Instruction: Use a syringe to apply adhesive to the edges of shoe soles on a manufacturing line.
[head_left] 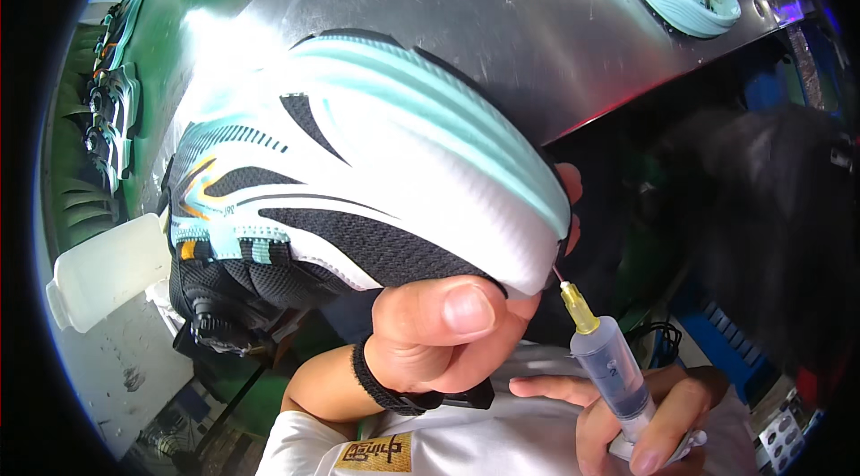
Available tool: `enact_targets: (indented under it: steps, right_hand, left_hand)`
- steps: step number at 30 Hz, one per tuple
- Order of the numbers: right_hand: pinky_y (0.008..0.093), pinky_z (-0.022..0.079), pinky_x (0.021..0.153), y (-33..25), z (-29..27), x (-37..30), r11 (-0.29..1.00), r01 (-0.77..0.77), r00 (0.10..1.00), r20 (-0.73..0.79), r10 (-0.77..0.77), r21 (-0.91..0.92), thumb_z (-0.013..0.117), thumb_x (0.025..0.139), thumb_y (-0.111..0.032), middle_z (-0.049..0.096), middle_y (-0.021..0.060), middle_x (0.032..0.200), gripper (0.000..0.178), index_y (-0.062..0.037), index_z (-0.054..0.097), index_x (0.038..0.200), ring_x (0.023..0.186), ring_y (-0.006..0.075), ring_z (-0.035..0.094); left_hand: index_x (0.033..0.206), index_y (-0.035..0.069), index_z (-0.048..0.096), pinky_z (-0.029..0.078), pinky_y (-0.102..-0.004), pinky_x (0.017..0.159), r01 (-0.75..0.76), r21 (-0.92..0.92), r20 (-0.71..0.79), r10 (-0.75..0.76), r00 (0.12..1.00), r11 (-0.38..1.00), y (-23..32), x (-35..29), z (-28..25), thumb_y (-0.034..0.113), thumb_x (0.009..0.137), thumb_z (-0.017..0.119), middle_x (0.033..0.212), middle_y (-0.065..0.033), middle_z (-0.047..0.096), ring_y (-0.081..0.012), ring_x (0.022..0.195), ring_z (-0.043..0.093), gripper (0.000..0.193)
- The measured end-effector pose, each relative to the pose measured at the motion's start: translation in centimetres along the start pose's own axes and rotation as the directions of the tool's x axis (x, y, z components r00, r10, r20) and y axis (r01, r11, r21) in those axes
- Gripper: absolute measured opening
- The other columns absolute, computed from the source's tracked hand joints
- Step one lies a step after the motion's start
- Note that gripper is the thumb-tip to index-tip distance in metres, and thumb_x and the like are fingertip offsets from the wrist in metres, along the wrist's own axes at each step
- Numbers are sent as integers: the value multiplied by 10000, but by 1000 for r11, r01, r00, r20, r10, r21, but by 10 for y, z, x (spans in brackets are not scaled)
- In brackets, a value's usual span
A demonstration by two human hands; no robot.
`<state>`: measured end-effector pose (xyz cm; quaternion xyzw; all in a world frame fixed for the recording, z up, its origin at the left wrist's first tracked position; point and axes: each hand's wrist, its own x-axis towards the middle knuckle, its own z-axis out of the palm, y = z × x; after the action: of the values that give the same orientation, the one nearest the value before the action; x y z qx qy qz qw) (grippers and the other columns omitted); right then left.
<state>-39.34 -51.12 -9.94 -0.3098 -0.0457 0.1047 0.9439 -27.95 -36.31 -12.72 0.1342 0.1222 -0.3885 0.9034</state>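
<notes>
The left hand [439,333] grips a white, mint and black mesh shoe [358,180], fingers wrapped round its toe, above the shiny metal counter [502,19]. The right hand [645,422] holds a clear plastic syringe [609,360], fingers closed on its barrel, its thin needle touching the sole edge. A slip could prick the thumb or smear the knit.

syringe [612,367] base: cut off | needle tip: hidden behind shoe [358,171]
</notes>
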Motion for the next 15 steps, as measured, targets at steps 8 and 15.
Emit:
enact_targets:
  steps: [8,15]
  right_hand:
    - [244,391,511,10,-11,3,966,-151,982,83,171,-209,606,735,-70,566,96,696,107,11,570,794,543,135,517]
    - [510,341,931,29,-33,14,814,235,959,263,-105,-532,630,732,-33,569,126,818,311,-52,566,1035,721,233,568]
  left_hand:
    - [1302,72,397,319,-378,1066,41,-87,-22,-43,999,995,-1,8,20,128,760,690,1312,-68,448,-209,1273,368,618]
    - [1310,82,398,294,-401,1086,-18,-57,-74,13,997,998,7,5,37,184,821,646,1322,-86,433,-224,1287,348,557]
